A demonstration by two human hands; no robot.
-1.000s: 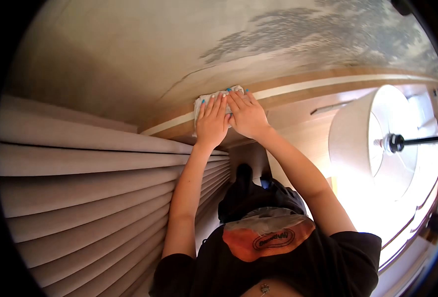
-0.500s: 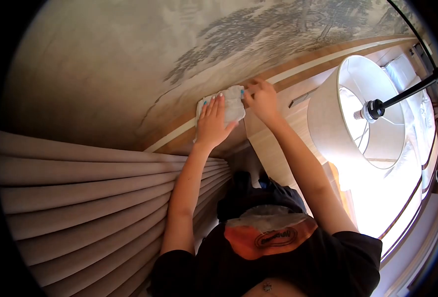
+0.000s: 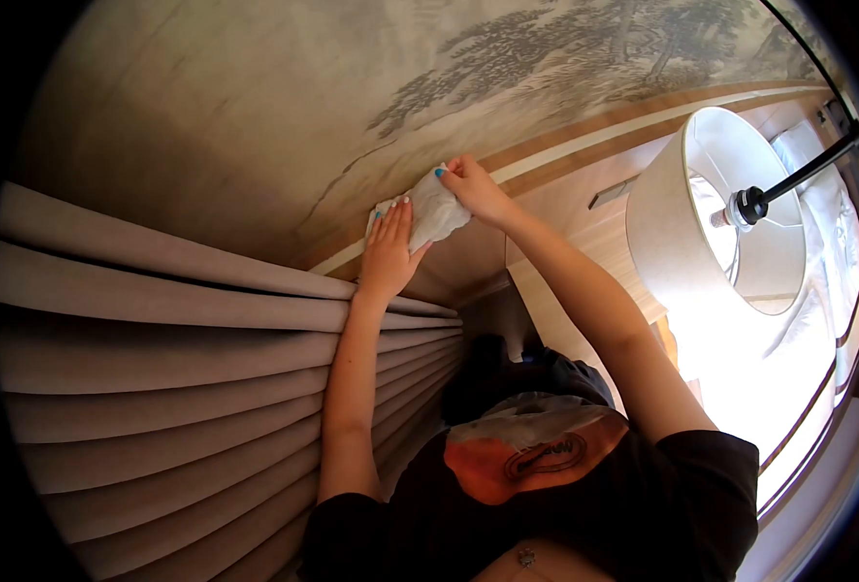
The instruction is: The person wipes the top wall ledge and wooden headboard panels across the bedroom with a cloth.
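Note:
A white cloth lies against the wooden ledge at the foot of the wall. Fingers stretched, my left hand rests flat on the cloth's left part. At the upper right corner of the cloth, my right hand pinches its edge between thumb and fingers. The part of the ledge beneath the cloth is hidden.
Grey-pink curtain folds fill the left side, touching my left forearm. On the right, a white lampshade hangs from a black lamp arm, near a wooden cabinet top. Landscape wallpaper covers the wall above.
My left hand and the cloth have shifted slightly left along the ledge. My right hand has moved left and now grips the cloth's corner. The curtain folds have spread near my left arm.

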